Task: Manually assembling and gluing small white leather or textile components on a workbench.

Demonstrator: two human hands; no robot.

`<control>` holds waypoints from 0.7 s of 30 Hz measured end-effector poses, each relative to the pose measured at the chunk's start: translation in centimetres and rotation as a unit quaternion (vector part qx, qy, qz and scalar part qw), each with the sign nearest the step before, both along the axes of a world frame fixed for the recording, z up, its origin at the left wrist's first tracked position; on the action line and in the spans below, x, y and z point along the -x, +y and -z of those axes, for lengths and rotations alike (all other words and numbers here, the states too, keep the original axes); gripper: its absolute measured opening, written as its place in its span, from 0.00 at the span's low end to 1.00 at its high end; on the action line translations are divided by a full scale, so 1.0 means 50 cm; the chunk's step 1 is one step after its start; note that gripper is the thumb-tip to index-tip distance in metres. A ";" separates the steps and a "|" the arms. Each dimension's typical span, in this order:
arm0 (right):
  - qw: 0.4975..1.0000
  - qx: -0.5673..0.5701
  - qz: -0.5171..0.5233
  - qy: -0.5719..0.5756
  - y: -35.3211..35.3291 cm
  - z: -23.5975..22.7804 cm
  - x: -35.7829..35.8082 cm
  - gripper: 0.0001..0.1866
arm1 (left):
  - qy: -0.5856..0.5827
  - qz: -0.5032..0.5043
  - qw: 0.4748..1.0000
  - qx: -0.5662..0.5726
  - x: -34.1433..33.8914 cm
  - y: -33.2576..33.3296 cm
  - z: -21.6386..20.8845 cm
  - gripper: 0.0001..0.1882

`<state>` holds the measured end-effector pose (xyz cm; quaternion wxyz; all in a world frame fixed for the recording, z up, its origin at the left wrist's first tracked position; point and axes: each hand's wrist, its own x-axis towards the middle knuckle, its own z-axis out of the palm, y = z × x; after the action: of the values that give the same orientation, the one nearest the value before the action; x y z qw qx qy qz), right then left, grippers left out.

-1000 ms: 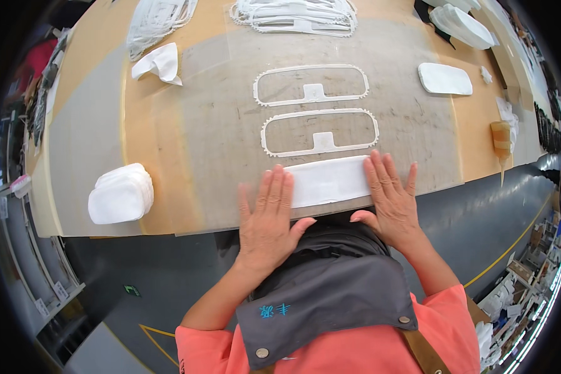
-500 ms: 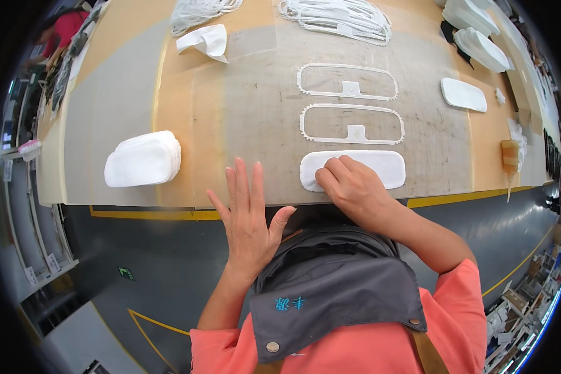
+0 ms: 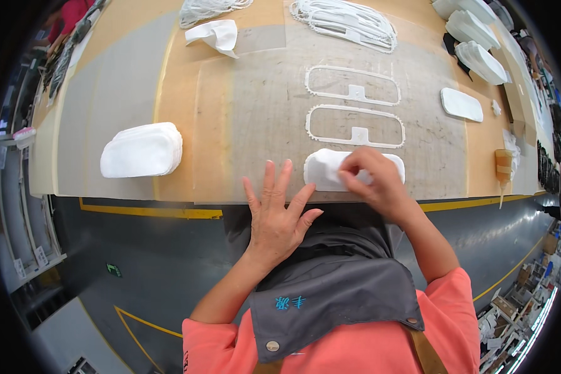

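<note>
A white rounded oblong cloth pad [image 3: 321, 171] lies at the table's front edge, its left part slightly rumpled. Over its right half is my right hand [image 3: 380, 181], closed with thumb and fingers curled together and a little blurred; whatever lies between the fingertips is hidden. My left hand [image 3: 277, 218] is open, palm down with fingers spread at the table edge, its index fingertip by the pad's lower left corner. Just beyond the pad lie two white toothed oblong frames, a nearer frame [image 3: 359, 136] and a farther frame [image 3: 356, 93], each with a small tab.
A stack of white pads [image 3: 140, 153] sits at the left. Farther back are a crumpled white cloth [image 3: 215, 36] and a pile of white frames [image 3: 346, 23]. To the right are a single pad [image 3: 461, 105], more stacked pads [image 3: 480, 62] and an amber bottle with a thin nozzle [image 3: 503, 167].
My left hand has moved right, up to the pad's corner. My right hand has shifted right over the pad, and the pad's left part has become rumpled. The view has shifted slightly.
</note>
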<state>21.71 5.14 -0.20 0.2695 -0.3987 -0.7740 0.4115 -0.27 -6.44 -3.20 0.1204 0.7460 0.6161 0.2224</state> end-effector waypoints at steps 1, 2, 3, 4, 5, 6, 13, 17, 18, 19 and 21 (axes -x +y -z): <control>0.995 0.081 0.043 0.043 -0.002 -0.009 -0.022 0.04 | 0.004 0.005 1.000 -0.001 -0.001 0.002 0.000 0.25; 0.964 0.171 0.112 0.167 -0.003 0.019 -0.068 0.02 | 0.006 0.011 1.000 -0.002 -0.005 0.004 0.000 0.25; 0.887 0.264 0.143 0.351 0.005 0.067 -0.146 0.06 | 0.009 0.011 1.000 0.001 -0.007 0.006 0.002 0.25; 0.846 0.237 0.199 0.435 0.004 0.034 -0.164 0.12 | 0.012 0.006 1.000 0.004 -0.004 -0.001 0.006 0.26; 0.802 0.213 0.237 0.506 0.000 0.068 -0.258 0.22 | 0.013 0.010 1.000 0.006 -0.006 -0.001 0.006 0.26; 0.800 0.159 0.294 0.499 0.004 0.060 -0.319 0.32 | 0.023 0.019 1.000 0.007 -0.011 0.002 0.007 0.27; 0.766 -0.021 0.489 0.416 -0.005 -0.147 -0.471 0.17 | -0.040 0.113 0.993 -0.006 -0.070 0.032 -0.016 0.32; 0.940 -0.125 0.290 0.126 -0.061 -0.097 -0.326 0.09 | -0.381 0.097 0.901 0.184 -0.115 0.067 -0.080 0.34; 0.963 -0.158 0.209 0.061 -0.063 -0.090 -0.270 0.11 | -0.482 0.077 0.838 0.244 -0.130 0.076 -0.081 0.33; 0.966 -0.206 0.157 -0.012 -0.068 -0.072 -0.230 0.12 | -0.576 0.053 0.759 0.300 -0.146 0.087 -0.079 0.32; 0.952 -0.285 0.095 -0.057 -0.077 -0.027 -0.172 0.12 | -0.702 -0.008 0.613 0.362 -0.178 0.105 -0.076 0.30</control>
<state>30.31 1.29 1.13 0.3651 -0.4001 -0.8316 0.1227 8.64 -1.19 0.58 0.7746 0.2529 0.3795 0.4382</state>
